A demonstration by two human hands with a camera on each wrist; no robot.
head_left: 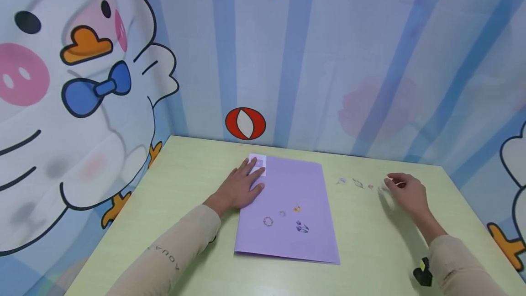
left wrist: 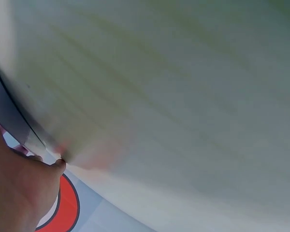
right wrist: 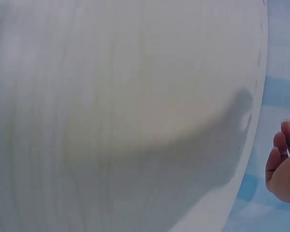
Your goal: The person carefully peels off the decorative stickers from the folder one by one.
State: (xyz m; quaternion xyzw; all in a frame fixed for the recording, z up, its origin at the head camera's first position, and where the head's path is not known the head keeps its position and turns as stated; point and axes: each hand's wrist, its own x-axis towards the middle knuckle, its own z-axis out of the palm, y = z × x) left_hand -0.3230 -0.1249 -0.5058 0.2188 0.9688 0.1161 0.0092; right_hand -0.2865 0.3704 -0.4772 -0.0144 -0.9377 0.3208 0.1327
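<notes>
My left hand [head_left: 240,186] rests with spread, fairly straight fingers on the upper left of a purple folded sheet [head_left: 283,191], over a small white label [head_left: 263,168]. On the sheet's lower half are small wreath-shaped stickers [head_left: 268,221], a yellow sticker [head_left: 297,209] and a purple flower sticker [head_left: 302,227]. My right hand [head_left: 408,193] is at the right end of a row of flower stickers [head_left: 358,183] on the table. Its thumb and fingers pinch a thin whitish piece, apparently a sticker; the fingers hide most of it. The right wrist view shows this hand's bent fingers [right wrist: 276,154] only at its edge.
The pale yellow-green table [head_left: 197,163] ends at a blue-striped cloth backdrop [head_left: 328,58] with a cartoon duck [head_left: 102,140] at left. A black wrist strap piece [head_left: 423,273] shows by my right sleeve [head_left: 460,264]. The left wrist view mostly shows blurred tabletop.
</notes>
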